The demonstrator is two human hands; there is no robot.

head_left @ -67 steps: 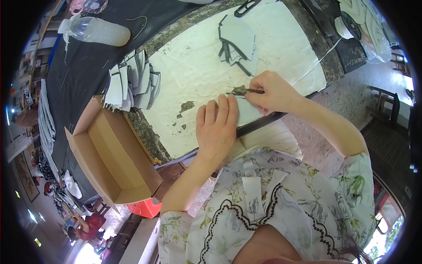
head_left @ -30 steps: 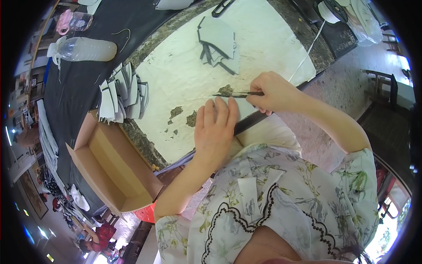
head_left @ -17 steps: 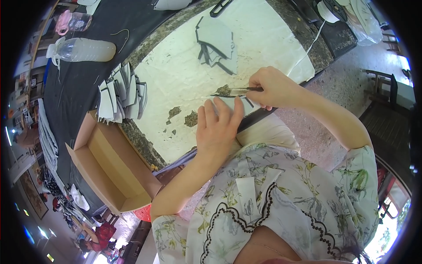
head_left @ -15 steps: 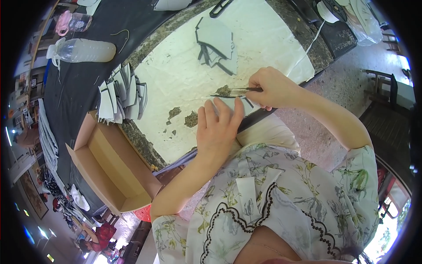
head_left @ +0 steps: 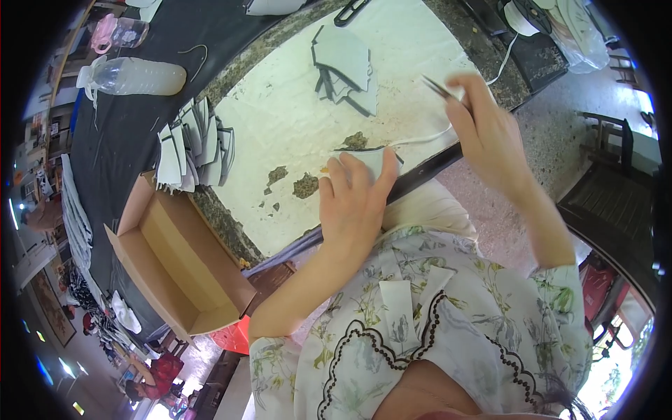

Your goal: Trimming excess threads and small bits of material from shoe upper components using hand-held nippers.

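My left hand [head_left: 350,203] lies with spread fingers on a pale grey, dark-edged cut piece [head_left: 373,162] at the near edge of the white sheet [head_left: 280,91]. Most of that piece is under the fingers. My right hand [head_left: 483,129] is raised to the right, closed round a slim dark pointed tool [head_left: 437,87] whose exact kind is unclear. A narrow white tape [head_left: 423,138] runs from the piece toward the right hand. Farther off on the sheet sits a small stack of similar grey pieces [head_left: 343,66].
More grey pieces [head_left: 196,147] fan out at the left, beside an open cardboard box [head_left: 189,266]. Beyond them stand a cloudy plastic bottle [head_left: 140,77] and a pink-lidded jar [head_left: 119,33]. A black-handled tool [head_left: 350,12] lies at the far edge; a white spool [head_left: 521,17] is at far right.
My right hand has lifted away from the piece, up and to the right, with the pointed tool. The white tape now shows beside the piece. My left hand has shifted slightly right.
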